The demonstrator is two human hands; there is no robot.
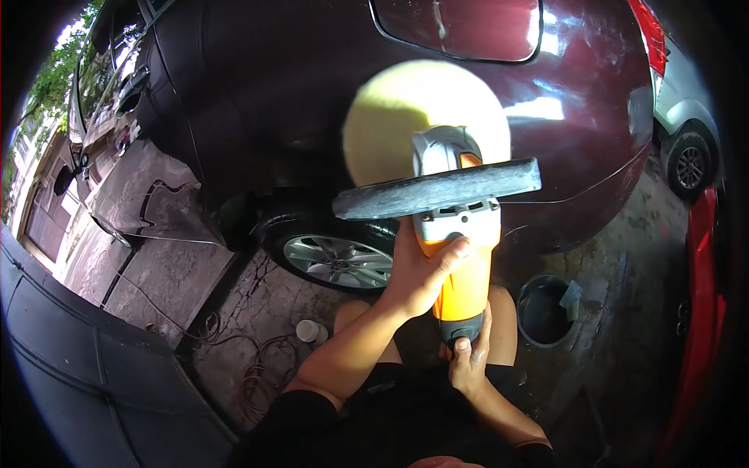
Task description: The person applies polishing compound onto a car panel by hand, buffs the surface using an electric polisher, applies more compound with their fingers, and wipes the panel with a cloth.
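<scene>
I hold an orange car polisher (462, 281) with both hands, its round pale yellow pad (382, 132) up against the side of a dark maroon car (265, 101). My left hand (425, 273) is wrapped around the body just behind the polisher's head, thumb on top. My right hand (470, 363) grips the black rear end. Across the head runs a worn grey-black handle bar (437, 193), which neither hand holds. Whether the pad touches the paint or is spinning, I cannot tell.
Below the pad is the car's wheel (339, 260). A black bucket (544, 331) stands at right, a cloudy plastic piece (572, 299) at its rim. At left lie a white-lidded container (310, 331) and a coiled hose (265, 374). Another car's wheel (690, 166) shows far right.
</scene>
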